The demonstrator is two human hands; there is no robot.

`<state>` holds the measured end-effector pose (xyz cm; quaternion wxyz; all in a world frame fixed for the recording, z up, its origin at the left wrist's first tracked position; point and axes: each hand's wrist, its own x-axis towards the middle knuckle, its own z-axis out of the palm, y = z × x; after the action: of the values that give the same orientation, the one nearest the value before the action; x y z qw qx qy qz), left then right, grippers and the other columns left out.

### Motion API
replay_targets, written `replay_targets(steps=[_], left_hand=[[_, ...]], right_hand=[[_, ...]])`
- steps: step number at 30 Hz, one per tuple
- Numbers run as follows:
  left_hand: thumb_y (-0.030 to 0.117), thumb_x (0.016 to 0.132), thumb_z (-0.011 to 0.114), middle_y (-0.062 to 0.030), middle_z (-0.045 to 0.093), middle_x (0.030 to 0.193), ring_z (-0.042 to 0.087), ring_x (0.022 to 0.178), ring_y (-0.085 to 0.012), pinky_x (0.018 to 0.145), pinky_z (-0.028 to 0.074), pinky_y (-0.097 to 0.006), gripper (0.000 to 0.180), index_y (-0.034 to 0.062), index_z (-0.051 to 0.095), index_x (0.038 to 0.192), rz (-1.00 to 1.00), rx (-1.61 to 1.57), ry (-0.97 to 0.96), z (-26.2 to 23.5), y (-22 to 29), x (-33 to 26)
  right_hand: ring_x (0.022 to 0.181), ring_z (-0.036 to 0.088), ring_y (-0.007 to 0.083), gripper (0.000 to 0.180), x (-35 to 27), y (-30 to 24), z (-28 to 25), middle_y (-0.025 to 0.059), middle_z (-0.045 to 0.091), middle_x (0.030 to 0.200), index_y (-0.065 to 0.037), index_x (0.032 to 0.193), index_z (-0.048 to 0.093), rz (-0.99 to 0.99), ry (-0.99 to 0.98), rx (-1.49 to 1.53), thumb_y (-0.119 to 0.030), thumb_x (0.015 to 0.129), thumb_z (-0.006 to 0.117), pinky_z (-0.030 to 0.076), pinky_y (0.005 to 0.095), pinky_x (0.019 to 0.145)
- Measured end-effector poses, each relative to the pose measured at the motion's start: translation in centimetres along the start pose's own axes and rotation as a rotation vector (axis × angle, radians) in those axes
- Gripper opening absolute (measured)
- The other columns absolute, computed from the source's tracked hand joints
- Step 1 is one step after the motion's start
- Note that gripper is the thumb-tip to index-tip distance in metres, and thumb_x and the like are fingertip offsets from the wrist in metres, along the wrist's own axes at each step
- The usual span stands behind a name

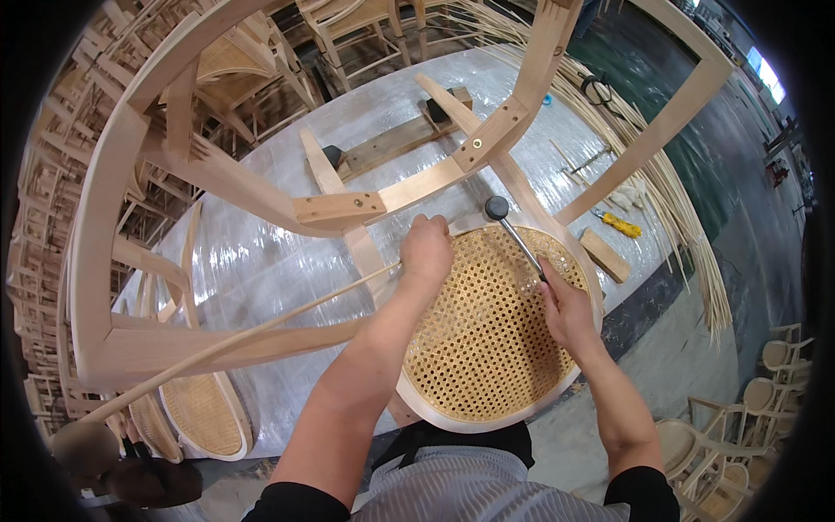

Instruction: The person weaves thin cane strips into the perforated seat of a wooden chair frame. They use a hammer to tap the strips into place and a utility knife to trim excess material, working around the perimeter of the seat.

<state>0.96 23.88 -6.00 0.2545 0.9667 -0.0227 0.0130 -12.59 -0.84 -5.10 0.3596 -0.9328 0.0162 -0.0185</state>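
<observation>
An oval woven cane panel (pixel 487 348) in a pale wooden rim lies in front of me, joined to a large bare-wood chair frame (pixel 417 185). At the panel's far left edge is my left hand (pixel 426 250), its fingers closed round a long thin cane strip (pixel 287 306). The strip runs out to the lower left; its tip is hidden by the fingers. My right hand (pixel 568 304) grips the dark handle of a hammer (pixel 519 241) with a metal shaft and a rounded dark head. That head hovers over or rests at the panel's far edge; I cannot tell which.
A plastic-covered table (pixel 287 409) carries a wooden bar (pixel 387 146), a small wood block (pixel 604 255) and a yellow-handled tool (pixel 617 224). Bundled long cane strips (pixel 700 261) hang over its right edge. Chair frames (pixel 56 200) crowd the left; more chairs (pixel 722 444) stand lower right.
</observation>
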Motion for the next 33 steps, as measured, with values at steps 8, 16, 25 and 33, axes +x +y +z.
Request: replay_targets(steps=[8, 16, 25, 33], left_hand=[[0.008, 0.09, 0.069, -0.0227, 0.072, 0.1, 0.071, 0.095, -0.0418, 0.085, 0.057, -0.052, 0.014, 0.0051, 0.079, 0.1, 0.168, 0.004, -0.112, -0.9, -1.5, 1.6], [0.018, 0.091, 0.073, -0.0169, 0.068, 0.1, 0.07, 0.095, -0.0381, 0.083, 0.057, -0.05, 0.013, 0.008, 0.08, 0.095, 0.077, 0.09, -0.085, -1.7, -0.1, 0.0], [0.014, 0.083, 0.081, -0.0163, 0.065, 0.09, 0.07, 0.085, -0.0344, 0.077, 0.057, -0.047, 0.01, 0.0048, 0.078, 0.086, -0.074, -0.086, 0.293, 2.3, 0.9, -1.5], [0.014, 0.082, 0.082, -0.0163, 0.066, 0.089, 0.07, 0.081, -0.0321, 0.076, 0.057, -0.044, 0.011, 0.0034, 0.078, 0.083, -0.125, -0.078, 0.314, 2.6, 1.0, -1.5]], right_hand=[[0.078, 0.071, 0.0432, 0.044, 0.9, 0.3, 0.1, 0.0234, 0.071, 0.087, -0.017, 0.152, 0.056, 0.069, -0.108, -0.036, -0.019, 0.108, 0.059, 0.054, 0.0512, 0.073], [0.085, 0.071, 0.0457, 0.046, 1.9, 1.9, -1.2, 0.0263, 0.072, 0.091, -0.017, 0.153, 0.055, 0.054, -0.194, 0.032, -0.02, 0.107, 0.059, 0.055, 0.053, 0.077], [0.09, 0.071, 0.0474, 0.046, 3.7, 3.9, -2.8, 0.0279, 0.073, 0.095, -0.013, 0.153, 0.056, -0.066, -0.266, 0.049, -0.025, 0.108, 0.057, 0.055, 0.0549, 0.081], [0.09, 0.072, 0.0474, 0.045, 4.8, 3.8, -4.3, 0.028, 0.073, 0.094, -0.014, 0.152, 0.056, -0.059, -0.35, -0.002, -0.028, 0.109, 0.056, 0.055, 0.0557, 0.08]])
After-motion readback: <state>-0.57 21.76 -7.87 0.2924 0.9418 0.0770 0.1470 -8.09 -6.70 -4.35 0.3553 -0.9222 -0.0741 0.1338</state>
